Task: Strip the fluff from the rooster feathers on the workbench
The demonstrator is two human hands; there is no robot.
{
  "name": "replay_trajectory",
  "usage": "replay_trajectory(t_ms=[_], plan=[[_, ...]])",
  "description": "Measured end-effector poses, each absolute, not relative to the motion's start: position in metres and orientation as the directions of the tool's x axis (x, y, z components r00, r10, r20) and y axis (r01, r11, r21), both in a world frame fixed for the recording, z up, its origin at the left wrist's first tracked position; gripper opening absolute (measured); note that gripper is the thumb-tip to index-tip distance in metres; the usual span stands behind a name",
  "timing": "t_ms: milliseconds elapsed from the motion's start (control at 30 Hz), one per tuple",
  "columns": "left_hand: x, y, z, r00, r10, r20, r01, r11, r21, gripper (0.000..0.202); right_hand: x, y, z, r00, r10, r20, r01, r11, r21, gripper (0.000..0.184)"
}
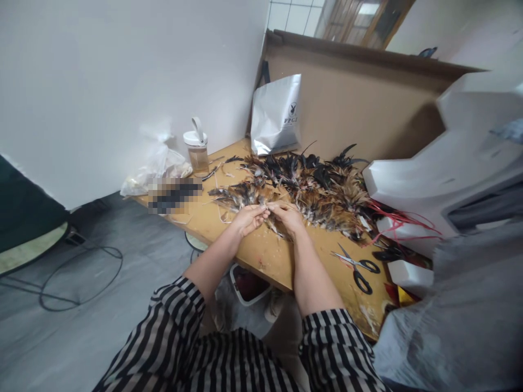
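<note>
Across the table [261,253], feathers [314,190] lie at two o'clock from the hands, scissors [356,264] at four, seemingly for reach; left hand [248,219] and right hand [289,216] pinch closed, on what I cannot tell.

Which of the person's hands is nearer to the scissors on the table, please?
The right hand is nearer: it is above and left of the scissors in the picture, not touching them. The left hand is farther left, beyond the right.

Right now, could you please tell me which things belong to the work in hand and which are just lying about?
Likely in the work:
feathers, by left hand and right hand
scissors

Apparently just lying about:
lidded cup
silver bag
plastic bag
</note>
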State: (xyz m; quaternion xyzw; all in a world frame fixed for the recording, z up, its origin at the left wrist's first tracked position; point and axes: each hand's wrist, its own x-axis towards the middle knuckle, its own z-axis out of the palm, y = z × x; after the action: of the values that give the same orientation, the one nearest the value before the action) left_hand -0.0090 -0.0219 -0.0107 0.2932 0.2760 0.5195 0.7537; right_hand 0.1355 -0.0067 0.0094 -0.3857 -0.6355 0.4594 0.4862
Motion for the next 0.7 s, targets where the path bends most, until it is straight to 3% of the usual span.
replay_trajectory(t_ms=[267, 700], plan=[[-0.01, -0.023, -0.01, 0.313, 0.943, -0.11, -0.591, 0.284, 0.755, 0.009, 0.14, -0.009, 0.017, -0.276, 0.882, 0.381, 0.146, 0.43, -0.891, 0.02], [-0.01, -0.023, -0.011, 0.309, 0.945, -0.111, -0.543, 0.271, 0.795, 0.006, 0.149, -0.004, 0.014, -0.344, 0.837, 0.425, 0.211, 0.51, -0.834, 0.016]])
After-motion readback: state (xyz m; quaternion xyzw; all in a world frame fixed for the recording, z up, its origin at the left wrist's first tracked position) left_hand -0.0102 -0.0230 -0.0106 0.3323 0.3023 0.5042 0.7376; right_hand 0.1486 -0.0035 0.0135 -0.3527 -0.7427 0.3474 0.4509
